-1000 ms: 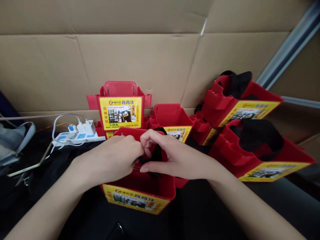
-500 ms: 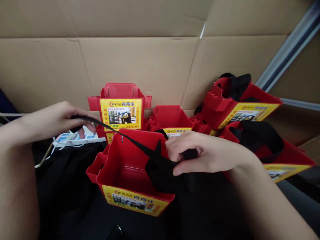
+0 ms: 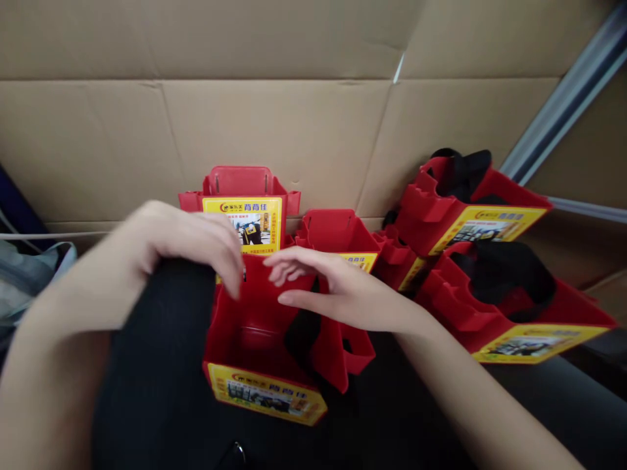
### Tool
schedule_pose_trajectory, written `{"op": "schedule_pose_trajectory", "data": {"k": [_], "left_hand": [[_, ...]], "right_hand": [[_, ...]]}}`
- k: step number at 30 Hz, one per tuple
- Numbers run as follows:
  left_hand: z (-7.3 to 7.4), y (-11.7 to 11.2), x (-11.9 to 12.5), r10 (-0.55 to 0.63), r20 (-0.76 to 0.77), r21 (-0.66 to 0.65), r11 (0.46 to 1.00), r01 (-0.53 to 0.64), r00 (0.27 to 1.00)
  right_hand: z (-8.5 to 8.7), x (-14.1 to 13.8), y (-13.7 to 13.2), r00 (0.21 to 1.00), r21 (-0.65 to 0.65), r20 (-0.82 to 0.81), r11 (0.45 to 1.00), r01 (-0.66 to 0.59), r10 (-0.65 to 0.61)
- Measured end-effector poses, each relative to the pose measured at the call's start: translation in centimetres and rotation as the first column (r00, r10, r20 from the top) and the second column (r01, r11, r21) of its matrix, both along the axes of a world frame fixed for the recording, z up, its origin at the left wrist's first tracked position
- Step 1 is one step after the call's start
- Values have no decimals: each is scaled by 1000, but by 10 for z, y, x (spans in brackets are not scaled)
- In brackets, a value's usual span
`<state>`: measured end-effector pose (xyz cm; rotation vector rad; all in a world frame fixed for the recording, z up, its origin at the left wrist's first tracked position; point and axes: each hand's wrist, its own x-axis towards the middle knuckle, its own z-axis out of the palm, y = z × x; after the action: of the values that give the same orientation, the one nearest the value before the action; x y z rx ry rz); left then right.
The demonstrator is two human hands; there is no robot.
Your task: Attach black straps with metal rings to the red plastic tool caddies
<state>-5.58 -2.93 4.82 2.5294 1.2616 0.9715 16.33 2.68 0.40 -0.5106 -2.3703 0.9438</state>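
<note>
Black cloth, cardboard wall behind; right hand fingers spread over a red box, left hand blurred, grip unclear.

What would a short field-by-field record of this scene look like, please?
Left hand: blurred, over the near box's left rim; grip unclear
Right hand: fingers open, over the box's far rim
Near red box: yellow label in front, black strap lying inside
Behind: more red boxes, two at right holding black straps
Backdrop: cardboard wall
</note>
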Motion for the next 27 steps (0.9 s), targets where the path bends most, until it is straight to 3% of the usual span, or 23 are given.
{"op": "schedule_pose_trajectory", "data": {"k": [3,7,10,12,14,16,18,19,21,23,25,27], "left_hand": [[-12,7,16,-238,-186,9,970,244,953],[-26,24,28,-223,-328,138,950,280,918],[-25,27,25,-265,-378,138,931,337,887],[-22,28,20,-177,-299,193,951,241,938],[-19,29,15,13,-79,231,973,5,997],[-18,31,12,141,171,65,986,-153,975],[-19,34,13,135,284,-181,980,-86,949],[-20,35,15,95,292,-261,965,-17,952],[-21,36,18,43,256,-282,959,32,966],[-22,36,19,103,172,-202,977,-67,980],[-21,36,14,246,39,-90,966,-242,968],[-21,36,7,365,-144,3,930,-369,920]], "right_hand": [[-6,-16,6,996,-27,-89,999,22,-25],[-15,-24,17,965,-171,-262,985,-31,-15],[-18,-21,18,949,-321,-291,947,18,-117],[-17,-18,16,908,-361,-347,927,101,-234],[-16,-17,12,844,-323,-440,931,169,-306],[-15,-17,9,812,-246,-492,945,216,-314],[-16,-19,6,849,-172,-455,962,212,-268],[-18,-20,4,875,-141,-422,970,197,-238],[-20,-22,2,922,-69,-336,981,181,-194],[-20,-21,1,956,31,-228,980,199,-187],[-15,-17,2,966,150,-137,959,239,-219],[-10,-10,6,945,316,-126,891,327,-302]]}}
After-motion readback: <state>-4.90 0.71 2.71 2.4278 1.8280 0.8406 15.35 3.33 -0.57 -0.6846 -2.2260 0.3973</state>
